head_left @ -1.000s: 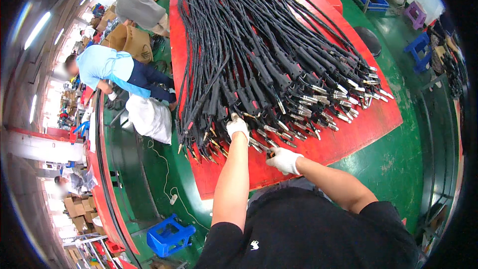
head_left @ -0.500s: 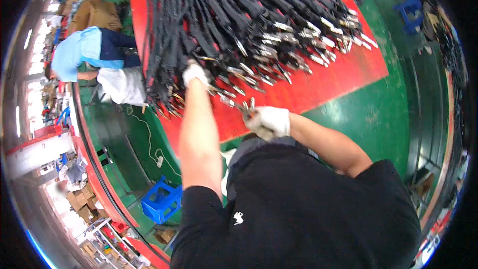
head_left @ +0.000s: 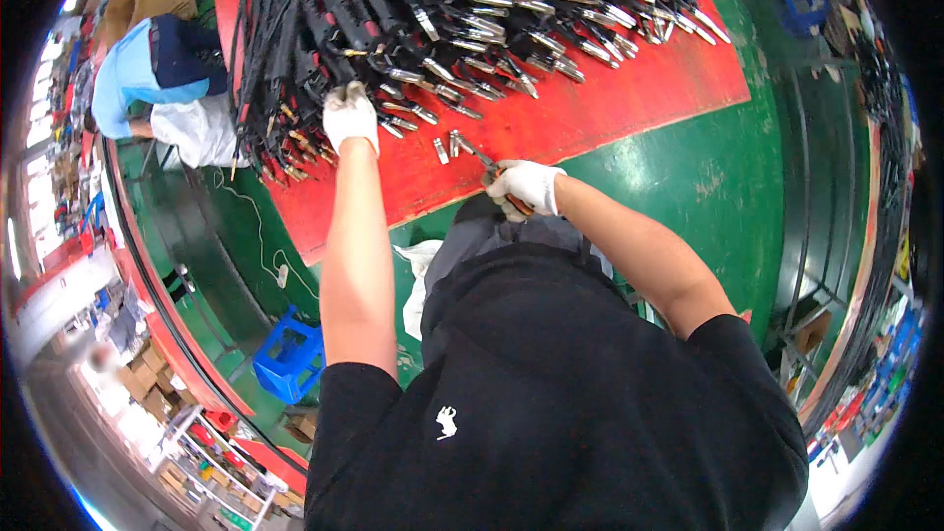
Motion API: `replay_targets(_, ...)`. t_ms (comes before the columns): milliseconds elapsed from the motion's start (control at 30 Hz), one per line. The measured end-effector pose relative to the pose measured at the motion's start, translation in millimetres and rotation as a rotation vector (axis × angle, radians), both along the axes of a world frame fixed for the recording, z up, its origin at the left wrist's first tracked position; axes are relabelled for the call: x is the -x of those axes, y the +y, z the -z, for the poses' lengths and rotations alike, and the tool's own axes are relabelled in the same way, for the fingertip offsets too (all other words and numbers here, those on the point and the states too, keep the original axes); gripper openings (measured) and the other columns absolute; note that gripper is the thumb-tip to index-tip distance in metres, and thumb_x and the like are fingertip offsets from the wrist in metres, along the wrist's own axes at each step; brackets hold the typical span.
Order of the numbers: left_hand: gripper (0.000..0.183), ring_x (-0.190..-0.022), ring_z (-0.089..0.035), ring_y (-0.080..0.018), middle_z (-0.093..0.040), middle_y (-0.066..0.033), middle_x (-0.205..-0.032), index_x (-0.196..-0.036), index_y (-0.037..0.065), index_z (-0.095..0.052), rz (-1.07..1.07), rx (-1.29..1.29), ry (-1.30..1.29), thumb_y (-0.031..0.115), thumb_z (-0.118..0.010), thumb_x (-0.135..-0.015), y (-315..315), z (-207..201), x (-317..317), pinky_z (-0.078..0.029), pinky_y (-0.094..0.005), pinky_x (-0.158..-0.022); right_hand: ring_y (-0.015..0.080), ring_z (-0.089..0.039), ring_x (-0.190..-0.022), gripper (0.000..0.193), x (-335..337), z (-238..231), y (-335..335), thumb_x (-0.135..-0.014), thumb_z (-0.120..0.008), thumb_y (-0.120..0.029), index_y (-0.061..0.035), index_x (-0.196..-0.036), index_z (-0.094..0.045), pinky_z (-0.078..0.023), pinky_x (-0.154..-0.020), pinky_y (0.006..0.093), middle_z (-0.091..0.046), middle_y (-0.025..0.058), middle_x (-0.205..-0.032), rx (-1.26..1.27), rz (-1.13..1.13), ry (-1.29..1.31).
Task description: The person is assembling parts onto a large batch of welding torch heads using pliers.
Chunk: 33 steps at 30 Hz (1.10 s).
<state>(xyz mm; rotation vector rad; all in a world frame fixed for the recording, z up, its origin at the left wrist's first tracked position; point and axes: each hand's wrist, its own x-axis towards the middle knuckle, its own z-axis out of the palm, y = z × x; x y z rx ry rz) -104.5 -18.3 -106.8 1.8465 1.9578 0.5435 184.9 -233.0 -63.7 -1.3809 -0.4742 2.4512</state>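
Black welding torches with silver nozzles lie in a thick pile on the red table. My left hand, in a white glove, is at the near left part of the pile, its fingers curled among the torch ends. What they hold, if anything, is hidden. My right hand, also gloved, is closed around the handles of a pair of pliers at the table's near edge. The plier tips point left, beside a loose silver nozzle and a second one right by the jaws. Several torch ends at the left show brass-coloured tips.
A person in a light blue top bends over a white sack at the left. A blue stool stands on the green floor to my left, near a white cable. Another blue stool is at the far right.
My left hand has come back slightly toward me and left from farther in among the torches. The pliers remain in my right hand. The whole view has shifted.
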Motion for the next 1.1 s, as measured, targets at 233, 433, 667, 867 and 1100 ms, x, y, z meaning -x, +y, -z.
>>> replay_targets(233,0.014,-0.060,-0.057,-0.0135,-0.061,-0.0016,-0.076,-0.099,0.009,-0.063,-0.532,0.214,-0.886,0.021,-0.057,-0.100,-107,-44,0,-0.049,-0.0302,-0.053,0.0208,-0.063,-0.071,0.045,1,-19,12,-0.083,-0.069,-0.008,-0.0143,-0.124,-0.051,-0.056,-0.065,0.0443,-0.060,0.0035,-0.083,0.188,0.100,0.130)
replay_targets(433,0.013,-0.057,-0.056,-0.0128,-0.059,-0.0015,-0.073,-0.098,0.009,-0.063,-0.594,0.178,-0.927,0.019,-0.055,-0.101,-105,-37,14,-0.047,-0.0298,-0.050,0.0187,-0.058,-0.059,0.057,22,-21,23,-0.085,-0.065,-0.011,-0.0070,-0.138,-0.045,-0.046,-0.050,0.0347,-0.056,0.0071,-0.076,-0.111,-0.135,-0.066)
replay_targets(667,0.020,-0.099,-0.068,-0.0234,-0.072,-0.0133,-0.106,-0.114,-0.001,-0.065,-0.107,-0.206,-0.542,0.012,-0.060,-0.100,-39,-52,11,-0.052,-0.0327,-0.094,0.0179,-0.057,-0.058,0.064,42,-35,39,-0.087,-0.062,-0.015,-0.0039,-0.146,-0.043,-0.046,-0.052,0.0338,-0.061,0.0082,-0.078,-0.410,-0.262,-0.338)
replay_targets(867,0.027,-0.091,-0.073,-0.0356,-0.074,-0.0183,-0.099,-0.098,0.007,-0.073,0.289,0.192,0.484,0.024,-0.053,-0.092,5,-102,-22,-0.059,-0.0475,-0.080,0.0196,-0.063,-0.072,0.056,47,-9,39,-0.086,-0.065,-0.022,-0.0040,-0.138,-0.053,-0.052,-0.064,0.0360,-0.067,0.0093,-0.085,-0.426,-0.256,-0.406)
replay_targets(1100,0.027,-0.100,-0.072,-0.0326,-0.071,-0.0168,-0.110,-0.097,0.007,-0.075,0.498,0.134,0.578,0.020,-0.052,-0.091,-1,-89,-3,-0.056,-0.0442,-0.088,0.0170,-0.063,-0.071,0.050,52,-15,56,-0.087,-0.070,-0.017,-0.0057,-0.133,-0.055,-0.052,-0.062,0.0340,-0.064,0.0073,-0.085,-0.387,-0.178,-0.417)
